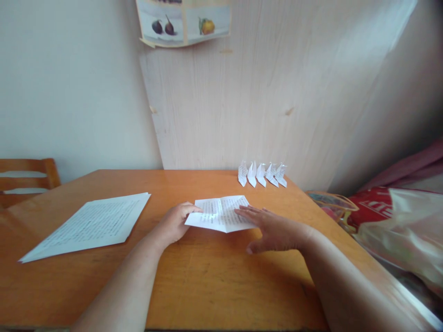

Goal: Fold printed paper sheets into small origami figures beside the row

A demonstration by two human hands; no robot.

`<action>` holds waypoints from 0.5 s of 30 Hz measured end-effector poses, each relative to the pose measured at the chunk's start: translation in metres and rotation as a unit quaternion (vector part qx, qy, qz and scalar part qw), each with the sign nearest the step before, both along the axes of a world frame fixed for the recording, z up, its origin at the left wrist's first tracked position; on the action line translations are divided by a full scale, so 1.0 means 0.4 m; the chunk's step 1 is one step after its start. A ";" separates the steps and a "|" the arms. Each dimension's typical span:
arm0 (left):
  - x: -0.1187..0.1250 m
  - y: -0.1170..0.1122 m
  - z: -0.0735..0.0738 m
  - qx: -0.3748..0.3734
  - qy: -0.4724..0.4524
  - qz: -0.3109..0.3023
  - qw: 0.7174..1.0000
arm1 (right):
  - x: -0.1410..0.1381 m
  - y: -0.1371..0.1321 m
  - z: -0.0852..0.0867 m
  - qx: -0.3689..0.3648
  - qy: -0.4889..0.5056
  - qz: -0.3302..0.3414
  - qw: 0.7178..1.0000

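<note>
A printed sheet of paper (221, 214) with a crease down its middle is held slightly raised over the wooden table (207, 286). My left hand (178, 222) pinches its left edge, thumb on top and the other fingers underneath. My right hand (273, 228) rests its outstretched fingers on the sheet's right part, with the thumb spread away toward the table's front. Behind the sheet, at the table's back right, several small folded paper figures (261, 175) stand in a row.
To the left lies a stack of printed sheets (93, 223). A wooden chair (51, 173) stands beyond the table's left side. Plastic bags (408, 226), one red, are heaped along the right edge. A panel (221, 101) with a fruit picture (185, 23) rises behind the table.
</note>
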State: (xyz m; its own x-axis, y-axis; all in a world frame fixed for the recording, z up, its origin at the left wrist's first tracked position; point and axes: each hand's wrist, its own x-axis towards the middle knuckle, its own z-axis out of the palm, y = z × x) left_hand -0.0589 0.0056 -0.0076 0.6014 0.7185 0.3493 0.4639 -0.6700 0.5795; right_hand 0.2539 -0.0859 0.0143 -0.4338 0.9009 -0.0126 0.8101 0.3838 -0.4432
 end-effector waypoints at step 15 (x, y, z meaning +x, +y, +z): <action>0.001 0.011 -0.009 -0.121 -0.020 0.036 0.992 | 0.033 0.058 -0.006 0.061 0.153 -0.004 0.986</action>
